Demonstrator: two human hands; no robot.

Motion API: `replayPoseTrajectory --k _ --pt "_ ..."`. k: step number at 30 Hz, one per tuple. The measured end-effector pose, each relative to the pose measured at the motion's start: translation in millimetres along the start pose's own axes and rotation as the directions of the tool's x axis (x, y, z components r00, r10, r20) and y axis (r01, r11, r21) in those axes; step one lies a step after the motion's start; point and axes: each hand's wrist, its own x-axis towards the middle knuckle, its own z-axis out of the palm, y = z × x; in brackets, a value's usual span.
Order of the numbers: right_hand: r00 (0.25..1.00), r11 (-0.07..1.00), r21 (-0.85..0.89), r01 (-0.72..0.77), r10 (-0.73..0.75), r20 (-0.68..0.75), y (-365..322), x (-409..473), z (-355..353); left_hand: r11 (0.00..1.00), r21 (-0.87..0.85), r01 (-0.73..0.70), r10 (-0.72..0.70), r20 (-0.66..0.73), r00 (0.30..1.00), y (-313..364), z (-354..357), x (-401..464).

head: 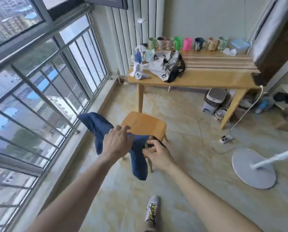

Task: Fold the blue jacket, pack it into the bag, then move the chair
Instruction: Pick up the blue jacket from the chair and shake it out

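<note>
The blue jacket [96, 128] hangs bunched above the near edge of the wooden chair [145, 123], one part trailing left toward the window and one sleeve dangling down. My left hand [116, 141] grips the cloth from above. My right hand [156, 153] pinches a dark edge of the jacket just right of it. The grey and black bag [165, 64] lies slumped on the wooden table [207, 79] beyond the chair.
A row of coloured mugs [186, 43] and a blue bottle [137, 56] stand on the table. A fan base [253, 168], a power strip [226, 138] and cables lie on the floor to the right. Window bars [39, 91] run along the left. My shoe [152, 208] is below.
</note>
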Motion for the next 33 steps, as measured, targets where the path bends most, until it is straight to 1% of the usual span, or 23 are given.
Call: replayPoseTrajectory --k 3,5,7,9,11,14,17,18,19,21,23,26,28,30,33 --pt "0.994 0.997 -0.038 -0.062 0.065 0.086 1.8 57.1 19.9 1.0 -0.011 -0.002 0.002 0.047 0.999 -16.2 19.8 44.5" --pt "0.977 0.99 -0.034 -0.134 0.137 0.165 7.5 88.5 29.9 1.0 -0.008 -0.005 0.005 0.086 0.996 -22.1 28.9 64.2" --pt "0.944 0.969 0.021 -0.246 0.234 0.232 16.3 114.1 37.2 1.0 -0.014 -0.007 0.008 0.101 0.995 -27.8 35.6 81.4" --pt "0.911 0.941 0.106 -0.321 0.276 0.307 21.9 126.9 42.2 1.0 -0.02 0.007 -0.004 0.113 0.994 -33.5 39.4 91.3" --pt "0.917 0.919 0.203 -0.337 0.271 0.293 17.9 130.6 42.9 1.0 -0.027 0.017 -0.013 0.131 0.991 -38.1 40.9 97.1" --pt "0.955 0.875 0.396 -0.28 0.213 0.206 -3.8 132.0 31.9 0.999 -0.041 0.022 -0.016 0.138 0.99 -43.3 35.2 101.9" --pt "0.974 0.749 0.624 -0.224 0.152 0.167 -49.1 133.3 -5.6 0.995 -0.101 -0.026 0.039 0.129 0.991 -40.8 20.7 103.4" --pt "0.982 0.714 0.675 -0.187 0.111 0.154 -65.9 134.0 -22.5 0.992 -0.112 -0.051 0.063 0.114 0.991 -36.4 12.6 104.0" --pt "0.99 0.706 0.695 -0.136 0.067 0.125 -82.2 134.8 -40.8 0.99 -0.117 -0.082 0.092 0.081 0.993 -30.6 5.0 105.0" --pt "0.999 0.708 0.706 -0.006 -0.026 0.034 -114.5 132.7 -80.1 0.986 -0.121 -0.117 0.118 0.004 0.993 -13.5 -11.8 108.2" --pt "0.992 0.689 0.715 0.118 -0.12 -0.048 -143.5 124.5 -122.9 0.99 -0.082 -0.111 0.108 -0.048 0.993 7.0 -25.2 116.2" --pt "0.952 0.663 0.689 0.294 -0.265 -0.152 -167.6 104.3 -197.9 0.996 -0.015 -0.085 0.083 -0.103 0.991 42.4 -32.9 132.6" --pt "0.916 0.645 0.654 0.395 -0.329 -0.229 -165.2 91.5 -252.8 0.998 0.007 -0.065 0.065 -0.139 0.988 70.4 -33.0 144.2" --pt "0.883 0.633 0.616 0.47 -0.346 -0.318 -153.4 80.1 -308.7 0.999 0.017 -0.047 0.049 -0.147 0.988 104.1 -34.3 158.3" --pt "0.853 0.635 0.583 0.507 -0.273 -0.444 -120.3 75.4 -384.7 0.992 -0.124 -0.024 0.006 -0.145 0.989 164.0 -43.7 176.4"
